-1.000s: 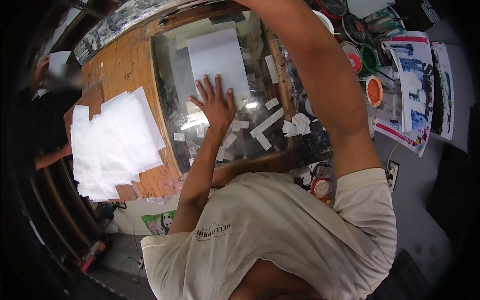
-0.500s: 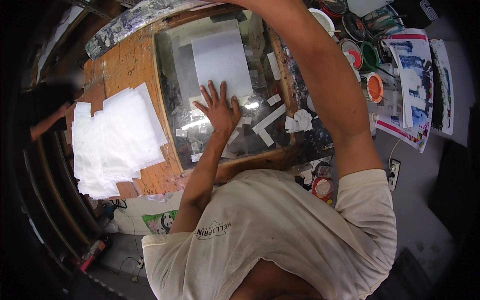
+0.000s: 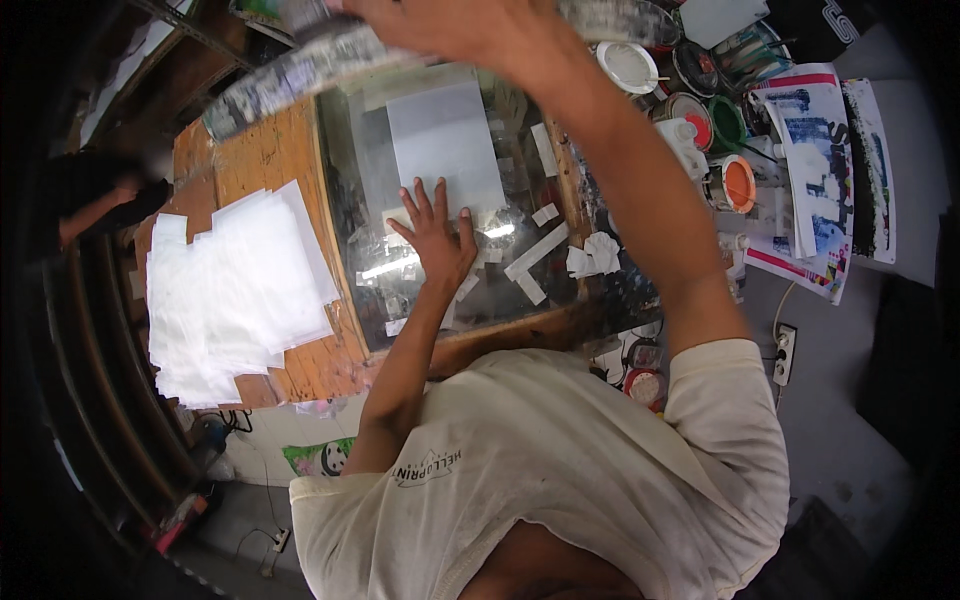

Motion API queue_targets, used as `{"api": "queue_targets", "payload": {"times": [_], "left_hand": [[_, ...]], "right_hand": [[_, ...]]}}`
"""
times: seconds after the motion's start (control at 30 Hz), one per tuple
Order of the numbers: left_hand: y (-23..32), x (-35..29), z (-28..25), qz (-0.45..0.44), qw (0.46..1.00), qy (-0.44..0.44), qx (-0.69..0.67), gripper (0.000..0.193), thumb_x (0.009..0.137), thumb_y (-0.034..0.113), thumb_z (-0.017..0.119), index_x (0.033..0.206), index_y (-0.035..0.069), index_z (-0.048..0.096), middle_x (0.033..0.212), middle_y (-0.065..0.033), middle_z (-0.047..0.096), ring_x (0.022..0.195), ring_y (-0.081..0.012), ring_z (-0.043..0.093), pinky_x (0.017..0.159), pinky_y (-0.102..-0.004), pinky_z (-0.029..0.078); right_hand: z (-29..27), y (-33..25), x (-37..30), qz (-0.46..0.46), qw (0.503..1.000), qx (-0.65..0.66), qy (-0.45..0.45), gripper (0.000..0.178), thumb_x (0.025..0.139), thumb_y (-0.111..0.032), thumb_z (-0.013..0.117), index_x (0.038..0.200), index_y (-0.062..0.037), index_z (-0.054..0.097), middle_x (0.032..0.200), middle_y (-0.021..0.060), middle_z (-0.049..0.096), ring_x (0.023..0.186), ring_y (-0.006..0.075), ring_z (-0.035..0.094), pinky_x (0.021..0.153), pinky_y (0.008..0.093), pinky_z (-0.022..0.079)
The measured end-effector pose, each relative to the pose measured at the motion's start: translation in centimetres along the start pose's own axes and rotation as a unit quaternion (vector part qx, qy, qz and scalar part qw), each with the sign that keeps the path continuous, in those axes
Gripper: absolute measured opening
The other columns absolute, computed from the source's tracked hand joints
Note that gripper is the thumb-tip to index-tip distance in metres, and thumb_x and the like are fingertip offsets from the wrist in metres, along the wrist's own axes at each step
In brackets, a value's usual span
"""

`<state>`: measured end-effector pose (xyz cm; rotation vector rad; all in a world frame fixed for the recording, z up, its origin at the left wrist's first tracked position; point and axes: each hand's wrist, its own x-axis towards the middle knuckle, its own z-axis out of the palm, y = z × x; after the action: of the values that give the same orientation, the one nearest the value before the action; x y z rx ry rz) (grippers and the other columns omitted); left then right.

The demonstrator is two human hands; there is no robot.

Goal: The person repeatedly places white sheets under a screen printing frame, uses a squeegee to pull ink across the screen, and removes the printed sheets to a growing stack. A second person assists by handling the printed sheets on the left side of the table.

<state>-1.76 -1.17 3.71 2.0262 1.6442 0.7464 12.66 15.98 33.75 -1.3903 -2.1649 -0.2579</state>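
My left hand (image 3: pixel 440 245) lies flat with its fingers spread, over the lower edge of a white sheet of paper (image 3: pixel 445 130). The sheet rests on a dark glass panel (image 3: pixel 480 290) set into a wooden table, with several strips of pale tape stuck around it. Beyond the sheet, a raised, ink-stained frame (image 3: pixel 270 95) crosses the upper part of the view. My right hand (image 3: pixel 450 30) is up at the top edge beside this frame, its fingers blurred and partly cut off, so its grip is hidden.
An uneven stack of white sheets (image 3: pixel 230 300) covers the left side of the wooden table (image 3: pixel 270 145). Crumpled paper (image 3: pixel 595 255) lies at the glass's right edge. Open ink tubs (image 3: pixel 735 185) and ink-smeared prints (image 3: pixel 815 190) crowd the right. Another person's arm (image 3: pixel 95 215) shows at far left.
My right hand has come further into view at the top, and the stained frame's edge shows lower and wider. My left hand stays on the sheet. The other person's arm has shifted.
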Motion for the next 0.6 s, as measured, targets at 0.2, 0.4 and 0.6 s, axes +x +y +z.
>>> {"api": "queue_targets", "payload": {"times": [0.2,0.4,0.6], "left_hand": [[4.6,-3.0,-10.0,-0.147,0.797,0.072,-0.581,0.042,0.104,0.016,0.056,0.142,0.001,0.045,0.139,-0.0152,0.052,0.138,-0.0289,0.049,0.117,-0.0527,0.036],[-0.1,-5.3,-7.0,-0.476,0.552,-0.001,-0.685,0.029,0.102,0.037,0.064,0.116,0.012,0.058,0.113,-0.0072,0.059,0.117,-0.0241,0.058,0.105,-0.051,0.044],[0.1,-4.4,-5.8,-0.556,0.517,0.037,-0.65,0.026,0.101,0.036,0.065,0.114,0.014,0.059,0.106,-0.0039,0.058,0.112,-0.0214,0.059,0.102,-0.0507,0.041]], "right_hand": [[4.4,-4.2,-13.8,0.046,0.997,0.053,-0.014,0.044,0.089,-0.036,0.075,0.12,-0.0065,0.067,0.094,0.0113,0.061,0.091,0.0288,0.058,0.081,0.0442,0.039],[16.5,3.9,-15.7,0.135,0.961,0.166,-0.176,0.031,0.08,0.003,0.066,0.109,-0.0094,0.066,0.097,0.0127,0.068,0.103,0.0366,0.059,0.089,0.0502,0.04],[26.5,12.0,-7.6,0.111,0.983,0.033,-0.14,0.042,0.082,0.007,0.059,0.116,-0.0143,0.073,0.098,0.0107,0.075,0.096,0.0333,0.066,0.086,0.0502,0.048]]}}
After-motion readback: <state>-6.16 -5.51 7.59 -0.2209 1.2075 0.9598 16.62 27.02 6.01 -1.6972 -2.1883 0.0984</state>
